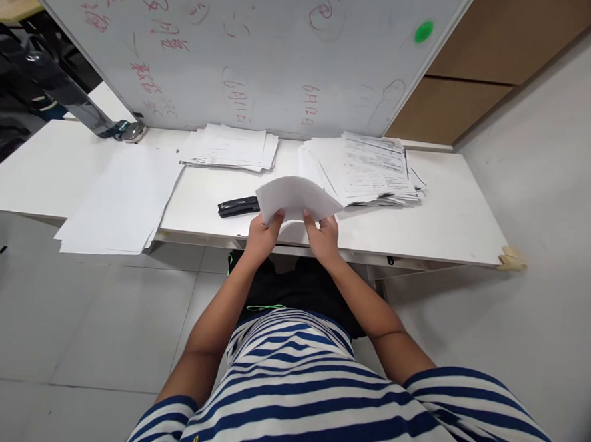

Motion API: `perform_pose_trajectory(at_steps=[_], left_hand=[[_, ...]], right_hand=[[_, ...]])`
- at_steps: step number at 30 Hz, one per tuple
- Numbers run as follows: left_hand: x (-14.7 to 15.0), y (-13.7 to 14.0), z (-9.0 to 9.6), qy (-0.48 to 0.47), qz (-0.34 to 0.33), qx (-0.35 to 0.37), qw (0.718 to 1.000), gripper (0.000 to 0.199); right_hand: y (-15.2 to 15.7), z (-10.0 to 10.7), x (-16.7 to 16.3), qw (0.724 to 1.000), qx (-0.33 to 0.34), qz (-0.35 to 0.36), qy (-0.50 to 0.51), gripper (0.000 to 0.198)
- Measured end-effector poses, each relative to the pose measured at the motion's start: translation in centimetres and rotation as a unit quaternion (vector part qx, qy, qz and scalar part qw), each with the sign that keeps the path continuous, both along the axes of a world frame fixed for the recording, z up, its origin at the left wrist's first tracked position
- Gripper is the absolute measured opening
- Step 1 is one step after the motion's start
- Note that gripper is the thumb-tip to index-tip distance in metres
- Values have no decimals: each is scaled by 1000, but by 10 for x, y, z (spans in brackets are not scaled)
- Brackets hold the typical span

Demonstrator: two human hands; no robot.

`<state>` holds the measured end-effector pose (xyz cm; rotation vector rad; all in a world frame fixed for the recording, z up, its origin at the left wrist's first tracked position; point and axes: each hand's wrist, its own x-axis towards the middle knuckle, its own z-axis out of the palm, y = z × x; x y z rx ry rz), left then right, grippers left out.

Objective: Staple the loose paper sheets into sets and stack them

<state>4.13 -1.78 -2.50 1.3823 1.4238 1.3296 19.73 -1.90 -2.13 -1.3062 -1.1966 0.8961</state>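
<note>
Both hands grip a curved piece of white paper (300, 193) above the front part of the table; whether it is one sheet or more I cannot tell. My left hand (264, 236) is closed on its lower left side, thumb on the near face. At the lower right side my right hand (323, 237) pinches it the same way. A black stapler (238, 207) lies just left of the held paper, which hides its right end. Behind are a stack of papers (232, 147) and, to the right, a messier pile of printed sheets (373, 169).
A stack of blank sheets (119, 200) on the left overhangs the front edge of the white table (455, 224). At the back rises a whiteboard (276, 53) with red writing. A clear bottle-like object (66, 87) leans near the left back edge. A wall (552, 197) bounds the right side.
</note>
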Motion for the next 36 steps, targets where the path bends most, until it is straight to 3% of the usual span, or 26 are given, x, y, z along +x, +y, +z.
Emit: perform_pose_trajectory(at_steps=[7,12,16,20,23,25,27,30,33,36], left_hand=[[-4,1,-9,-81,43,-33,995,45],[-2,0,-16,-179,56,-88,978,45],[1,3,-18,-232,50,-102,966,45],[9,6,-17,-251,42,-106,961,50],[22,3,-17,-250,20,-118,961,52],[27,-2,-17,-219,6,-103,970,56],[23,-6,-16,-159,5,-44,986,61],[-8,-2,-12,5,44,70,997,70],[-55,15,-13,228,69,107,965,78],[-93,34,-22,359,72,67,928,62]], right_hand=[[0,-28,5,999,4,37,32,59],[-4,-45,10,995,-45,24,86,63],[-1,-40,22,978,-74,18,196,59],[-4,-31,25,949,-115,103,274,52],[-10,-34,15,943,-142,130,271,51],[-12,-39,11,957,-146,108,228,49],[-10,-43,15,975,-130,59,169,46],[0,-44,36,992,-101,-29,75,39],[13,-41,60,991,-114,-43,50,34],[24,-39,71,985,-152,24,76,33]])
